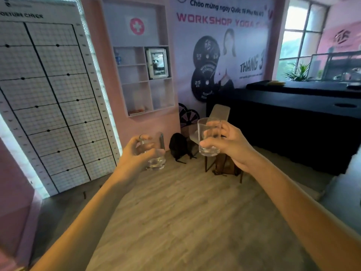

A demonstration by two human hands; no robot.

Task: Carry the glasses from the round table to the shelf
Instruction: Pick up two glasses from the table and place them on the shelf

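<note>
My left hand [136, 153] grips a clear drinking glass [157, 153] in mid-air over the wooden floor. My right hand [228, 143] holds a second clear glass [207, 135], raised a little higher and to the right. Both glasses are upright and look empty. A white wall shelf [148, 81] with several square compartments hangs on the pink wall ahead, above and between my hands. One compartment holds a small white box with a glass door [157, 63]. The round table is not in view.
A posture chart board [48, 94] leans against the wall on the left. A black backpack [177, 146] lies on the floor below the shelf, beside a chair [218, 118] with thin legs. A long black counter [293, 118] fills the right side.
</note>
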